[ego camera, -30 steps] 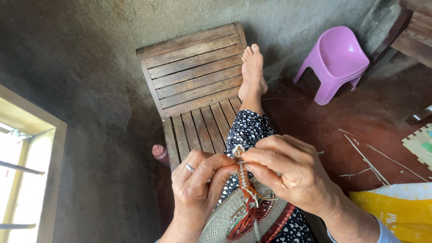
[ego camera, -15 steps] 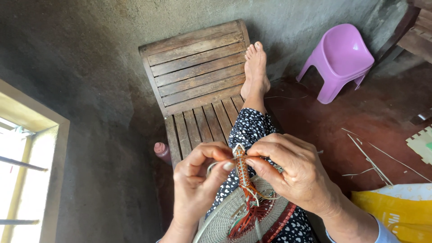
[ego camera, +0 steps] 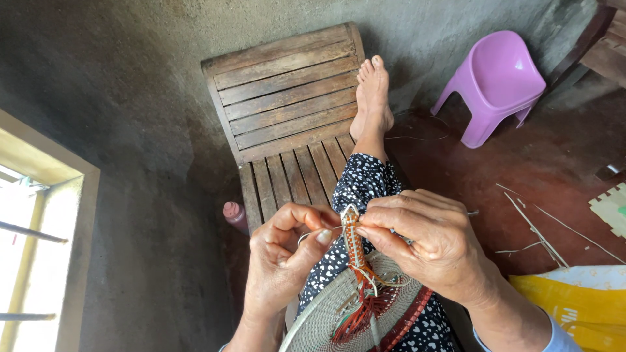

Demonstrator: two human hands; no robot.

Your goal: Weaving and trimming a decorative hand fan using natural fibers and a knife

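head view, left to right: a bright window opening (ego camera: 26, 221) fills the lower left edge. a slatted wooden lounger (ego camera: 287, 111) runs through the centre with a bare foot (ego camera: 373, 98) resting on it. low in the middle, the left hand (ego camera: 280, 261) pinches a thin pale strand (ego camera: 313, 233) between thumb and forefinger, and the right hand (ego camera: 430, 244) grips the narrow orange woven handle (ego camera: 352, 241) at its top. the handle rises from a round woven fan (ego camera: 339, 313) lying on the lap at the bottom centre. a purple plastic stool (ego camera: 495, 85) stands upper right. the wrap likely goes best with the strand kept taut and each turn snug against the last. the right fingers hide the handle's far side, and the fan is cut off below.
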